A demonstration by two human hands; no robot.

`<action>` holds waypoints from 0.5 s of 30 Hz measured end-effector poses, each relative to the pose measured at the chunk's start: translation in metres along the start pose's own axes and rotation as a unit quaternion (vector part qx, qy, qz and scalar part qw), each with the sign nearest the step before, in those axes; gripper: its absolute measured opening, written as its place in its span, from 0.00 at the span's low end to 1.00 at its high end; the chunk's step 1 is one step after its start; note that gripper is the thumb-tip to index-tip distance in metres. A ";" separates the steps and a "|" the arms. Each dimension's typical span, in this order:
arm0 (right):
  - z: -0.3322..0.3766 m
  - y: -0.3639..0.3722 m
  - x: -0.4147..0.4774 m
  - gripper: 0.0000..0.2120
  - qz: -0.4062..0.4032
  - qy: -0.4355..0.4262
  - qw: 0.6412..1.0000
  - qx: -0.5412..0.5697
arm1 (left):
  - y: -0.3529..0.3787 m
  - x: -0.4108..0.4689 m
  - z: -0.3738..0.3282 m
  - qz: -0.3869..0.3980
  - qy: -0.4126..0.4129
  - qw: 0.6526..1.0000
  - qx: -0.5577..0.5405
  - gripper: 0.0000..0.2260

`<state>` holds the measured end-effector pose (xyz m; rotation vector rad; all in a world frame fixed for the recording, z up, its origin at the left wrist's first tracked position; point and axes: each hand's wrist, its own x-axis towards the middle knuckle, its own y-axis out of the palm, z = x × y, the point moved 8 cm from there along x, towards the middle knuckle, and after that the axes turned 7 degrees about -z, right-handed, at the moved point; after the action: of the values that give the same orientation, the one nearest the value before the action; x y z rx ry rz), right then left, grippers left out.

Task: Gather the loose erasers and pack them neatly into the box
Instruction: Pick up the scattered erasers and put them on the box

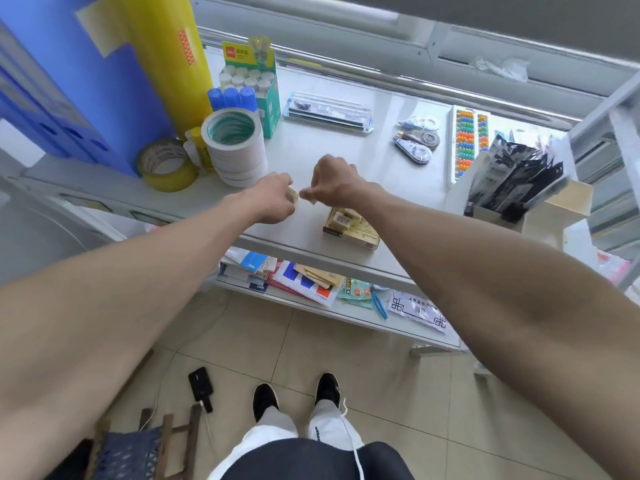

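Note:
My left hand [274, 199] is closed around a small stack of cream erasers [291, 194], whose printed ends stick out toward the right. My right hand [333, 183] hovers just beside it with fingers pinched together at the erasers' ends; something small and pale shows at its fingertips, but I cannot make out what it is. The open yellow eraser box [360, 233] lies on the white shelf near its front edge, below my right wrist, with several wrapped erasers [341, 220] packed in its left part.
A stack of white tape rolls [235, 147] and a yellow tape roll [166, 166] stand left. Correction tapes [415, 147], an abacus [467, 143] and a box of black packets [516, 181] are right. A pen case [327, 112] and a glue stick box [252, 84] sit behind.

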<state>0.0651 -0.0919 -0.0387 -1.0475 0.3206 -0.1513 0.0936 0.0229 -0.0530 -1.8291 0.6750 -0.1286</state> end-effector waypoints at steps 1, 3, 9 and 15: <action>-0.003 -0.009 0.000 0.13 -0.016 0.012 0.999 0.027 | -0.001 0.000 -0.002 -0.001 0.003 1.000 0.002 0.26; -0.013 -0.028 0.000 0.14 -0.053 0.029 0.996 0.062 | -0.003 0.000 -0.010 0.002 0.009 1.000 0.003 0.26; -0.057 -0.069 -0.010 0.23 -0.122 0.066 0.990 0.014 | -0.002 0.001 -0.044 0.008 0.035 0.999 0.002 0.27; -0.097 -0.077 -0.034 0.12 -0.110 0.120 0.987 -0.004 | 0.006 0.000 -0.065 0.023 0.050 0.998 0.003 0.28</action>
<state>0.0031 -0.2003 -0.0096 -1.0724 0.4227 -0.4782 0.0648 -0.0330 -0.0347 -1.8089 0.7857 -0.1918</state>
